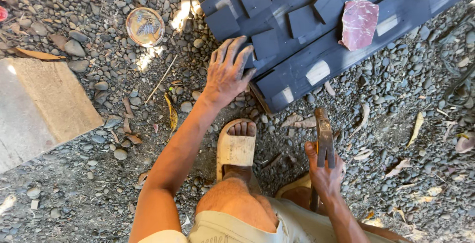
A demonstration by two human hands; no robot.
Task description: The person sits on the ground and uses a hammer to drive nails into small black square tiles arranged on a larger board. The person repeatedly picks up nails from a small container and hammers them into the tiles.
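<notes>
head view: left hand fingers spread on dark panel; right hand clamped around hammer, handle mostly hidden

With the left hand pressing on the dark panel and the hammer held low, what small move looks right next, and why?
Probably lift the rusty claw hammer in the right hand toward the dark painted wooden panel. The left hand is planted flat on its near corner, steadying it, while the hammer hangs over the gravel, apart from the panel.

Dark painted plank panel lay slanted on gravel, small square dark tiles on top, rusty claw hammer held upright, head up, just below its edge.
</notes>
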